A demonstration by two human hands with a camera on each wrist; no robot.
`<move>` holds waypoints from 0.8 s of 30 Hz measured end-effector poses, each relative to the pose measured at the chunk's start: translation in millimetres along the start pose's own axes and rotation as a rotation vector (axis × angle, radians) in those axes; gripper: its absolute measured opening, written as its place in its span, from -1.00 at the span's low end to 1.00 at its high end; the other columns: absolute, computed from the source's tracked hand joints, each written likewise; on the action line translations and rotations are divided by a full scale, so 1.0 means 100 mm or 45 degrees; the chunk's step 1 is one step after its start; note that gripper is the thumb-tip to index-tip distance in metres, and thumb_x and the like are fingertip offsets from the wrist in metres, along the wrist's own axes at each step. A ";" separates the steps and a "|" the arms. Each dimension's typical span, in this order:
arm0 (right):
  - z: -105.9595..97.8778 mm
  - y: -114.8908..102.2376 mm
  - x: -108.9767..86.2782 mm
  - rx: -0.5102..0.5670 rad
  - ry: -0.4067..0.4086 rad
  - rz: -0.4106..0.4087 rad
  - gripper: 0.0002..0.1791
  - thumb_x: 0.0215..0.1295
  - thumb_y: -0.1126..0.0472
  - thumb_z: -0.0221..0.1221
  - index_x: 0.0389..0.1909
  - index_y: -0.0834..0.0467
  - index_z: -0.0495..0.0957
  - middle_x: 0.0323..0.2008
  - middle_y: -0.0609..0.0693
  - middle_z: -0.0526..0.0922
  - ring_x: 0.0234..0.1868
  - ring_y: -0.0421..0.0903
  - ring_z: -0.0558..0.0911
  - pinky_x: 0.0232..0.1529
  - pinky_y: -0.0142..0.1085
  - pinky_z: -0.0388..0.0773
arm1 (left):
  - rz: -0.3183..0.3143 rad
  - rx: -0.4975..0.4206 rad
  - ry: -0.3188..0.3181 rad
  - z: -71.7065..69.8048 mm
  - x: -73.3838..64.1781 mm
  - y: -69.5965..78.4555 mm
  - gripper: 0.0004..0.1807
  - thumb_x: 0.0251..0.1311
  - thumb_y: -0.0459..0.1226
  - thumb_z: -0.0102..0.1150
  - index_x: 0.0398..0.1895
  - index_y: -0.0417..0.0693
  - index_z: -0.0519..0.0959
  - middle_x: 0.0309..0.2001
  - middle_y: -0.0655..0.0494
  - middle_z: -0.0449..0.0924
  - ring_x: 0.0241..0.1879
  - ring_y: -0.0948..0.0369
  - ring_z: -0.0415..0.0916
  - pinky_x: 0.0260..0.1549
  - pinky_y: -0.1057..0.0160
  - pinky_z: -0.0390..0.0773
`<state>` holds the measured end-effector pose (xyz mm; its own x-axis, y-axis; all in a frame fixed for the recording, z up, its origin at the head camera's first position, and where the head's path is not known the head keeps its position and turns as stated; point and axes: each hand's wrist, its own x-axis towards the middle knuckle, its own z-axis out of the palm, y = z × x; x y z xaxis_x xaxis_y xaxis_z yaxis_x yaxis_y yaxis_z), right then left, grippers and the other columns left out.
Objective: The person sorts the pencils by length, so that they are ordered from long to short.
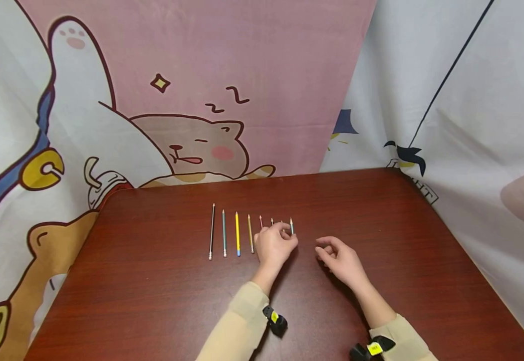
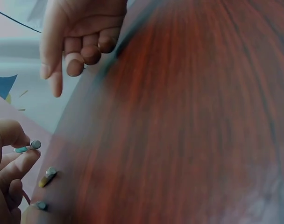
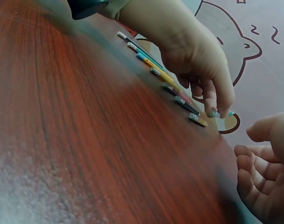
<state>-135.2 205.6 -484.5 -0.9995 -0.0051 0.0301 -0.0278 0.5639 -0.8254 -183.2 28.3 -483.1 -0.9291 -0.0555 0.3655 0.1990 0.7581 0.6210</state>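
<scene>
My left hand (image 1: 274, 245) pinches a teal pencil (image 1: 291, 225) between thumb and forefinger, at the right end of a row of pencils. In the left wrist view the eraser end of that teal pencil (image 2: 35, 144) pokes out from the fingertips. To the left lie a black pencil (image 1: 212, 233), another teal pencil (image 1: 224, 235), a yellow pencil (image 1: 237, 233) and a gold pencil (image 1: 250, 233). Several more, among them a pink pencil (image 3: 178, 93), are partly hidden behind the hand. My right hand (image 1: 340, 260) hovers right of the row, fingers loosely bent, holding nothing.
The pencils lie roughly parallel, tips away from me, on a reddish-brown wooden table (image 1: 163, 301). A pink and white cartoon cloth (image 1: 280, 75) hangs behind the far edge and along both sides. Small black cameras are strapped to both wrists.
</scene>
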 end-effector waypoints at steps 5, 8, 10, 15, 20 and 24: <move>-0.01 -0.03 -0.03 0.011 0.011 -0.030 -0.69 0.23 0.08 0.18 -0.06 0.13 0.52 -0.53 -0.03 0.58 -0.62 -0.18 0.51 -0.61 -0.35 0.46 | 0.007 0.031 0.017 0.05 0.00 0.03 -0.81 -0.26 -0.12 0.34 -0.47 0.12 0.66 -0.71 0.45 0.48 -0.49 0.27 0.40 -0.27 0.14 0.25; -0.01 -0.05 -0.05 0.037 0.012 -0.048 -0.68 0.23 0.08 0.18 -0.05 0.14 0.52 -0.52 0.01 0.59 -0.62 -0.15 0.52 -0.61 -0.35 0.46 | 0.001 0.060 0.019 0.09 -0.01 0.04 -0.83 -0.28 -0.11 0.34 -0.49 0.14 0.66 -0.72 0.46 0.47 -0.49 0.27 0.39 -0.27 0.14 0.24; -0.02 -0.06 -0.05 0.053 0.011 -0.058 -0.68 0.23 0.08 0.18 -0.05 0.15 0.52 -0.52 0.03 0.59 -0.61 -0.11 0.53 -0.61 -0.35 0.46 | 0.000 0.074 0.025 0.11 -0.01 0.04 -0.83 -0.29 -0.12 0.34 -0.51 0.15 0.66 -0.73 0.46 0.47 -0.49 0.26 0.39 -0.28 0.13 0.23; -0.03 -0.05 -0.05 0.072 0.014 -0.077 -0.67 0.23 0.08 0.18 -0.05 0.16 0.52 -0.52 0.03 0.59 -0.61 -0.06 0.53 -0.61 -0.35 0.46 | 0.006 0.102 0.040 0.14 -0.01 0.06 -0.84 -0.32 -0.13 0.33 -0.53 0.14 0.66 -0.74 0.44 0.45 -0.48 0.22 0.40 -0.30 0.11 0.22; -0.06 -0.04 -0.06 0.074 0.014 -0.093 -0.66 0.24 0.07 0.17 -0.03 0.16 0.51 -0.50 0.01 0.60 -0.59 -0.08 0.55 -0.59 -0.34 0.48 | 0.009 0.120 0.045 0.18 0.01 0.06 -0.85 -0.33 -0.14 0.32 -0.54 0.15 0.65 -0.75 0.44 0.42 -0.48 0.22 0.39 -0.29 0.10 0.20; -0.07 -0.05 -0.07 0.066 0.010 -0.097 -0.65 0.25 0.05 0.16 -0.02 0.14 0.51 -0.51 0.01 0.60 -0.59 -0.05 0.55 -0.59 -0.33 0.49 | 0.004 0.145 0.034 0.20 0.01 0.06 -0.85 -0.33 -0.14 0.30 -0.54 0.16 0.65 -0.75 0.44 0.42 -0.49 0.21 0.37 -0.29 0.10 0.19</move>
<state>-127.7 208.9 -476.9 -0.9943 -0.0399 0.0984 -0.1048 0.5186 -0.8485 -189.4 45.9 -492.9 -0.9196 -0.0690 0.3869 0.1640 0.8273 0.5373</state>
